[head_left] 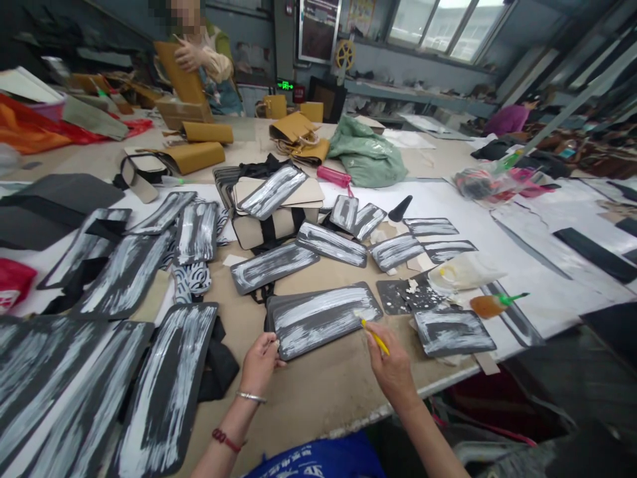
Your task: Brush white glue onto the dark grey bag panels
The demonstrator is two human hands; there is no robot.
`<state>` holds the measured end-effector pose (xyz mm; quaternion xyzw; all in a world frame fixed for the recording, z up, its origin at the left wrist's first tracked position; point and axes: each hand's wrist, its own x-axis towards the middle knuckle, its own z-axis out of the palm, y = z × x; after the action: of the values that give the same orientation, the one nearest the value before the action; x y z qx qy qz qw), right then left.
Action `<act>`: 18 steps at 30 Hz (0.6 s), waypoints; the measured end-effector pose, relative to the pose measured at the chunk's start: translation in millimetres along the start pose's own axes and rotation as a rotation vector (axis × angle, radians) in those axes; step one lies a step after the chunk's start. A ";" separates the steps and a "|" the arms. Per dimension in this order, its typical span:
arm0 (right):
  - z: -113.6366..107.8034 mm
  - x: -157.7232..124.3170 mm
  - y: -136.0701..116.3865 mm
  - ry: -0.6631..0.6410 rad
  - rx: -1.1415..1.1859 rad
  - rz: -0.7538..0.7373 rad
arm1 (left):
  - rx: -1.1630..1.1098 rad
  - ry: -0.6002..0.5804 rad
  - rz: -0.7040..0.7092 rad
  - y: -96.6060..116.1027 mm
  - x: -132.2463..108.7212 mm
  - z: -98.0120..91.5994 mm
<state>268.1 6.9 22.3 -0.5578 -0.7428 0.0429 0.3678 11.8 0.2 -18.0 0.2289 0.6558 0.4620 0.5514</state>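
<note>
In front of me lies a stack of dark grey rectangular panels, the top panel (pixel 318 325) streaked with white glue. My left hand (pixel 261 358) pinches that panel's near left corner. My right hand (pixel 391 365) is closed around a yellow-handled brush (pixel 377 337), its tip touching the panel's right end. To the right, a smaller glue-streaked panel (pixel 454 332) lies near the table edge. Behind it are a whitish translucent glue container (pixel 462 273) lying on its side and a dark board (pixel 401 297) speckled with white bits.
Many glue-streaked panels (pixel 164 392) spread over the left side. An orange bottle with a green nozzle (pixel 490 305) stands at the right. Farther back are a green bag (pixel 368 154), a pink pouch (pixel 333 176) and mustard-coloured pieces (pixel 194 158). Across the table a person (pixel 204 60) holds a mustard piece.
</note>
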 end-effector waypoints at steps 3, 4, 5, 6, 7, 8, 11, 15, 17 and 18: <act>-2.6 4.2 9.2 0.040 -0.043 -0.024 | 0.004 -0.002 -0.010 0.3 -0.7 -0.6; -3.7 5.3 13.0 0.046 -0.068 -0.039 | 0.005 0.001 -0.012 0.2 -1.0 -0.8; -4.6 6.0 15.9 0.038 -0.087 -0.057 | 0.006 0.009 -0.013 0.0 -1.2 -0.9; -5.5 6.3 17.6 0.018 -0.091 -0.073 | 0.007 0.017 -0.013 -0.2 -1.4 -1.0; -6.3 6.7 18.2 -0.008 -0.080 -0.083 | 0.008 0.021 -0.011 -0.5 -1.5 -1.1; -7.0 7.7 18.1 -0.025 -0.058 -0.083 | 0.010 0.020 -0.007 -0.8 -1.6 -1.2; -6.2 18.6 20.4 -0.007 0.018 -0.031 | 0.008 -0.003 0.005 -1.3 -2.2 -1.4; 9.5 46.2 35.0 0.038 0.066 0.002 | 0.010 0.012 0.013 -1.0 -4.5 -1.1; 19.9 54.7 36.3 0.022 0.087 -0.020 | 0.015 0.030 0.017 -1.6 -4.8 -1.0; 23.7 56.1 33.1 0.005 0.097 -0.038 | 0.018 0.036 0.019 -2.1 -4.5 -0.8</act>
<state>274.4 75.7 17.4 -0.5253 -0.7493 0.0706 0.3971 12.8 -4.7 -17.6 0.2318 0.6674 0.4655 0.5331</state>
